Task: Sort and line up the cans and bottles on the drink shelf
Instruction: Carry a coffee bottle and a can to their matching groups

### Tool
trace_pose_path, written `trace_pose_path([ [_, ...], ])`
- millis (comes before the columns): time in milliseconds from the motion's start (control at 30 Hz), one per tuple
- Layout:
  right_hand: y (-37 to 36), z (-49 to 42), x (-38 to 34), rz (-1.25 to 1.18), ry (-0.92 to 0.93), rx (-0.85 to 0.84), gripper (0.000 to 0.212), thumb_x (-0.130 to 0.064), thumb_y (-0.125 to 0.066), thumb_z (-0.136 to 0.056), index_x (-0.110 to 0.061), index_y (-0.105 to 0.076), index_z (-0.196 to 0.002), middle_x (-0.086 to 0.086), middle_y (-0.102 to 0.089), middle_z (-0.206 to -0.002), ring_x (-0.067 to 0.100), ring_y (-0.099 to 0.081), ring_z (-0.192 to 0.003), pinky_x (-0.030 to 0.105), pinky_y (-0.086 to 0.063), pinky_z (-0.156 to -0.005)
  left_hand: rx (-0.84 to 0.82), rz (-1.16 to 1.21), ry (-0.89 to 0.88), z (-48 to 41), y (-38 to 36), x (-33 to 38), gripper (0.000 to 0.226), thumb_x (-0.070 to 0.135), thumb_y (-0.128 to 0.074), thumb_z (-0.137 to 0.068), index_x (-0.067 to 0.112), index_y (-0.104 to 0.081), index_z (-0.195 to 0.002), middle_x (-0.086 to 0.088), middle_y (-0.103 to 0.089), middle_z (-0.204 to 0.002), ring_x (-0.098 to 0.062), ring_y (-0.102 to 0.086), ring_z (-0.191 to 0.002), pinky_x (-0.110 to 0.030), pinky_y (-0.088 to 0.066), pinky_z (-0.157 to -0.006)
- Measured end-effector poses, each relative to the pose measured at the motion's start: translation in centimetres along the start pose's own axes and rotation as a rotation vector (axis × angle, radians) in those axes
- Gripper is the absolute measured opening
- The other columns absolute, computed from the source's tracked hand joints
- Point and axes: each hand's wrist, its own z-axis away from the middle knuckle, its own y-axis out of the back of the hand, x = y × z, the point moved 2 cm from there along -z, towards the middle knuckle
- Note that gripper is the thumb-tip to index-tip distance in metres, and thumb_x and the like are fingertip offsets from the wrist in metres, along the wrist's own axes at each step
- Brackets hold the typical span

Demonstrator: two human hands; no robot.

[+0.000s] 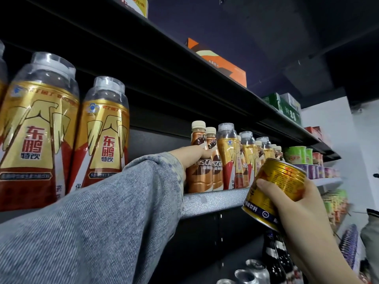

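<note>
Two big gold bottles point(39, 124) stood nearest on shelf point(213, 201); left hand point(194, 155) gripped front coffee bottle point(198, 175), one of two; right hand point(291, 203) clasped one gold can point(283, 177).

The ceiling point(266, 27) is dark, almost black. A long black shelf point(164, 64) runs high up and slopes away to the right. Under it is a grey shelf point(205, 201) with a speckled front edge. The back panel point(160, 142) between them is dark. Far to the right stands a white wall point(328, 119), the brightest spot
</note>
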Motion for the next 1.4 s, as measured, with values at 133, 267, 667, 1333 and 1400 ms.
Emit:
trace_pose_path([
  [133, -0.3, 0.1, 0.0, 0.045, -0.035, -0.063, 0.066, -0.025, -0.081, -0.056, -0.02, -0.051, -0.115, 0.008, -0.064, -0.103, 0.03, -0.066, -0.09, 0.048, -0.056, -0.08, 0.026, 0.058, -0.086, -0.4, 0.1, 0.4, 0.045, 0.038, -0.072, -0.076, 0.01, -0.063, -0.111, -0.008, -0.071, -0.096, -0.023, -0.069, -0.078, -0.036, -0.059, -0.071],
  [267, -0.2, 0.2, -0.1, 0.052, -0.091, -0.122, 0.072, -0.024, -0.082, -0.052, -0.021, -0.051, -0.117, 0.009, -0.065, -0.104, 0.031, -0.067, -0.089, 0.048, -0.055, -0.08, 0.009, 0.188, -0.147, -1.0, 0.0, 1.2, 0.048, 0.049, -0.071, -0.073, 0.014, -0.063, -0.105, -0.006, -0.071, -0.085, -0.023, -0.068, -0.074, -0.039, -0.055, -0.086],
  [667, 0.9, 0.2, 1.1, 0.074, -0.176, -0.137, 0.063, -0.018, -0.082, -0.06, -0.023, -0.051, -0.116, 0.01, -0.065, -0.1, 0.032, -0.067, -0.086, 0.049, -0.056, -0.08, -0.01, 0.251, -0.166, -2.3, 0.0, 1.3, 0.024, 0.038, -0.061, -0.085, 0.016, -0.061, -0.077, -0.002, -0.064, -0.052, -0.016, -0.062, -0.047, -0.026, -0.053, -0.06],
  [1333, -3.6, 2.7, 0.9, 0.097, -0.057, -0.227, 0.062, -0.02, -0.083, -0.06, -0.029, -0.051, -0.113, -0.002, -0.064, -0.1, 0.016, -0.063, -0.088, 0.027, -0.051, -0.068, 0.322, -0.254, -0.198, 1.0, -0.4, 1.5, 0.053, 0.065, -0.051, -0.081, 0.013, -0.059, -0.085, 0.003, -0.056, -0.069, -0.013, -0.054, -0.065, -0.026, -0.039, -0.074],
  [1400, -4.2, 3.8, 0.0, 0.093, -0.032, -0.257, 0.06, -0.023, -0.083, -0.058, -0.032, -0.053, -0.11, -0.003, -0.065, -0.099, 0.016, -0.064, -0.087, 0.029, -0.051, -0.07, 0.337, -0.328, -0.203, 2.7, -0.7, 2.4, 0.057, 0.067, -0.042, -0.084, 0.012, -0.056, -0.096, 0.0, -0.058, -0.079, -0.018, -0.055, -0.078, -0.027, -0.036, -0.077],
])
